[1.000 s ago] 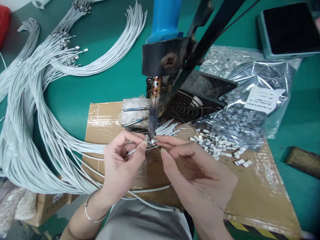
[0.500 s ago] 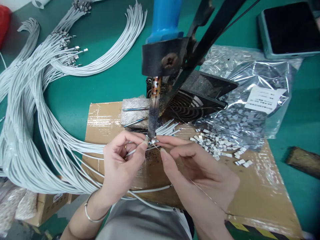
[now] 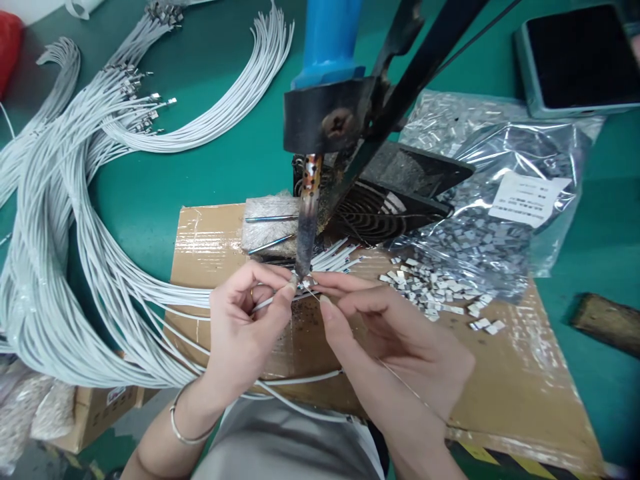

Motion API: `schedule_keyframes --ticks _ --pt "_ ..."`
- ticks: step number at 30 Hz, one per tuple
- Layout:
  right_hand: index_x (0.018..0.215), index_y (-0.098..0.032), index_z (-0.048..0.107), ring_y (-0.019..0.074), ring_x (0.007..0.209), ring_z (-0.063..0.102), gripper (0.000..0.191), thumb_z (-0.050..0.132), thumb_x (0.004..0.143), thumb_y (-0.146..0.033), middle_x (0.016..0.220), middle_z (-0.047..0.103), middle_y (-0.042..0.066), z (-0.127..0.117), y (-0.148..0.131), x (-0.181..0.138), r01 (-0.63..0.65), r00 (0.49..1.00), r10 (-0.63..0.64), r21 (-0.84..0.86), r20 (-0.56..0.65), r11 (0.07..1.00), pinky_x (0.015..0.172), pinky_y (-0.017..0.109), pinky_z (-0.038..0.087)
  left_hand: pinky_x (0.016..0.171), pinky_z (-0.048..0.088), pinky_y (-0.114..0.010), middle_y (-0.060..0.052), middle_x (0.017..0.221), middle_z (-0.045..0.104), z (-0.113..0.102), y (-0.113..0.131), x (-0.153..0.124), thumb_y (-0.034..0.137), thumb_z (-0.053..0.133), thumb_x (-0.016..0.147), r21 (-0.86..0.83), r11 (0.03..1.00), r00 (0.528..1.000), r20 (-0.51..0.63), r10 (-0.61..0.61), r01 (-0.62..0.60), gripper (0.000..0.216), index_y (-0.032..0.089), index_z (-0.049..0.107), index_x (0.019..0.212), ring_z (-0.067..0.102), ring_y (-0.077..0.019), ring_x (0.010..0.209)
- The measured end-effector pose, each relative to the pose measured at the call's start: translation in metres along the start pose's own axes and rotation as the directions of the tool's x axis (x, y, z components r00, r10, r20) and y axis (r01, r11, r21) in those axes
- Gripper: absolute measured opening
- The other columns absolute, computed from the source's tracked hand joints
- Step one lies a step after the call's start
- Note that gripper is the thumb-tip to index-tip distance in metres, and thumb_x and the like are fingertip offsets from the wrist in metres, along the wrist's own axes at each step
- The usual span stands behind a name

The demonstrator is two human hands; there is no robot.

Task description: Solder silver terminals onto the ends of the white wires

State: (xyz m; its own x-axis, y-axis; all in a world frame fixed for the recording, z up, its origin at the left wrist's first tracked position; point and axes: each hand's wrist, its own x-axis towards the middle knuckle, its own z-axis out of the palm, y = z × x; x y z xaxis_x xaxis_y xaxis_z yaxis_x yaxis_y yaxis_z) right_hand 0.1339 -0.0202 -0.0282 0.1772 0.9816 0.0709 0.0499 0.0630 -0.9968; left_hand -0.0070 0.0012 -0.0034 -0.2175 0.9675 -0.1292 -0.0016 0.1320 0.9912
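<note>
Under the tip of a clamped soldering iron (image 3: 307,220) with a blue handle, my two hands meet. My left hand (image 3: 253,327) pinches the end of a white cable (image 3: 263,303) between thumb and fingers. A small metal terminal (image 3: 305,283) sits at the iron's tip by the left fingertips. My right hand (image 3: 395,347) holds a thin solder wire (image 3: 403,383) by the thumb, its end reaching the tip. The right index fingertip is close to the terminal; whether it touches is too small to tell.
A cardboard sheet (image 3: 500,380) covers the green table. Bundled white cables (image 3: 45,267) lie left. Loose metal terminals (image 3: 435,287) and a clear plastic bag (image 3: 560,160) lie right. Behind the iron stands a black fan (image 3: 380,207). A phone (image 3: 580,60) rests at top right.
My right hand has shifted very slightly to the left, the solder wire with it. My left hand has barely moved, and the iron stays in place.
</note>
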Motion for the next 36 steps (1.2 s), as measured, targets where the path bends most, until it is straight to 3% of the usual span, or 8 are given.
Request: schedule_keyframes --ticks 22,36 --pt "0.088 -0.028 0.074 0.0162 0.098 0.083 0.020 0.078 0.096 -0.010 0.112 0.086 -0.002 0.0010 0.0033 0.0004 0.076 0.997 -0.076 0.003 -0.014 0.997 0.092 0.027 0.065 0.047 0.035 -0.015 -0.001 0.083 0.078 0.0007 0.0004 0.0001 0.007 0.079 0.084 0.030 0.999 0.999 0.009 0.040 -0.041 0.016 0.018 0.074 0.073 0.050 -0.0043 0.054" --pt "0.090 -0.024 0.077 0.0197 0.093 0.084 0.017 0.079 0.094 -0.008 0.110 0.087 0.004 0.0012 0.0058 0.0020 0.117 0.993 -0.116 0.021 -0.005 0.993 0.092 0.033 0.069 0.050 0.041 -0.015 -0.003 0.083 0.079 -0.0039 -0.0023 0.0000 0.007 0.081 0.086 0.025 0.997 0.997 0.016 0.072 -0.073 0.016 0.017 0.075 0.075 0.056 -0.0060 0.057"
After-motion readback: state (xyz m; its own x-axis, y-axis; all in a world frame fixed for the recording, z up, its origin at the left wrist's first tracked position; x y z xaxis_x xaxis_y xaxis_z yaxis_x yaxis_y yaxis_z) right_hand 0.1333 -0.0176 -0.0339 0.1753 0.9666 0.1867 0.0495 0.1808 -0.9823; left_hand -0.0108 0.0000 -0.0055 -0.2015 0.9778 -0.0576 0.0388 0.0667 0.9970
